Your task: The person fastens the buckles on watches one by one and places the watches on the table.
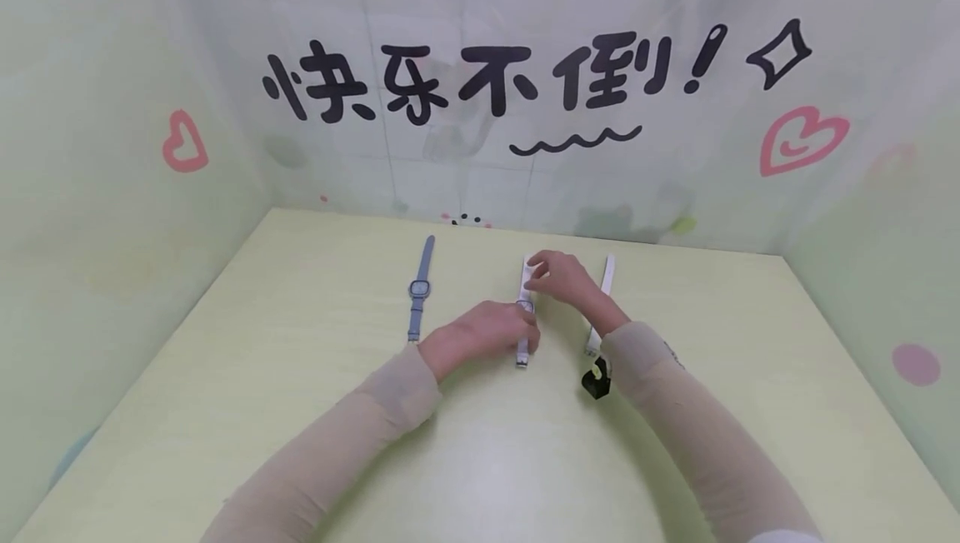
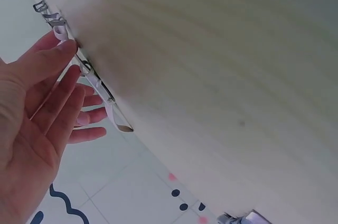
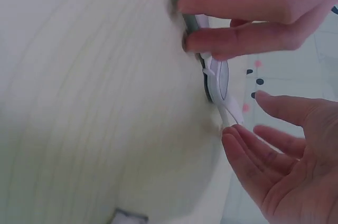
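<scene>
A pale white wristwatch (image 1: 523, 341) lies lengthwise on the table between my hands. My left hand (image 1: 495, 326) reaches over its lower half. In the left wrist view, the thumb (image 2: 59, 55) and index finger pinch the strap close to the buckle. In the right wrist view, two left fingers (image 3: 237, 1) lie across the strap beside the watch case (image 3: 218, 81). My right hand (image 1: 561, 278) is at the far strap. Its fingertips (image 3: 230, 138) touch that end, with the thumb held apart and the fingers loosely bent.
Left of my hands lies a blue-grey wristwatch (image 1: 420, 288). To the right, a white-strapped wristwatch (image 1: 608, 275) is partly hidden by my right forearm. A small black object (image 1: 597, 379) shows beside the right sleeve. A printed curtain (image 1: 465, 168) stands behind the table's back edge.
</scene>
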The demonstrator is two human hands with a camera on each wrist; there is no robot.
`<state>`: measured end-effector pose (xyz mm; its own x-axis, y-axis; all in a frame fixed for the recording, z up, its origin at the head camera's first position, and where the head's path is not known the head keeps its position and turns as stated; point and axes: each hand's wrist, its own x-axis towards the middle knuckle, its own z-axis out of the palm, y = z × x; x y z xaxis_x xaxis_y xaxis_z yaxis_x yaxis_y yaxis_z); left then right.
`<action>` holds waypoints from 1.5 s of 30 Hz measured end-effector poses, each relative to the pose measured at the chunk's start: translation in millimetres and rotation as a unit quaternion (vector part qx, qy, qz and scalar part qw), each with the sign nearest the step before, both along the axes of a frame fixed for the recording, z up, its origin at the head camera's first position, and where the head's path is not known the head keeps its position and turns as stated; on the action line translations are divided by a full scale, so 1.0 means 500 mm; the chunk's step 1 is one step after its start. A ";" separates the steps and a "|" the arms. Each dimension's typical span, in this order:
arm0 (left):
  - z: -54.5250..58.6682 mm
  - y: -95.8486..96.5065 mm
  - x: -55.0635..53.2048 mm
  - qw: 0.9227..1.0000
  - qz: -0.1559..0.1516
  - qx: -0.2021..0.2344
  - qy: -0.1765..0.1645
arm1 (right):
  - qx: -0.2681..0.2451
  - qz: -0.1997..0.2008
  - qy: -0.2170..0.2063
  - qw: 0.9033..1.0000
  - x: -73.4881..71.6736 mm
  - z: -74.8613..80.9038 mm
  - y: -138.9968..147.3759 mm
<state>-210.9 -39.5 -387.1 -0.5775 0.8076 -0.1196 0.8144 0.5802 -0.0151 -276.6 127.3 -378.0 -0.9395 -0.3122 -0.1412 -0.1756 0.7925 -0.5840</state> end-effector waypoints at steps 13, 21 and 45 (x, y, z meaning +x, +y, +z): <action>-0.019 0.030 0.012 0.998 -0.033 -0.026 0.036 | -0.121 -0.128 -0.122 0.977 -0.016 -0.043 -0.002; -0.015 0.015 0.022 0.997 -0.048 -0.026 0.060 | -0.145 -0.119 -0.160 0.969 -0.013 -0.050 -0.004; 0.047 -0.072 0.025 0.972 -0.073 0.210 0.070 | -0.388 -0.054 -0.286 0.875 0.000 -0.001 0.048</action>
<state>-198.4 -75.5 -363.5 -0.4394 0.8430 0.3103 0.8958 0.4368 0.0817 -276.5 151.3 -378.3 -0.8142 -0.4359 -0.3836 0.3733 0.1131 -0.9208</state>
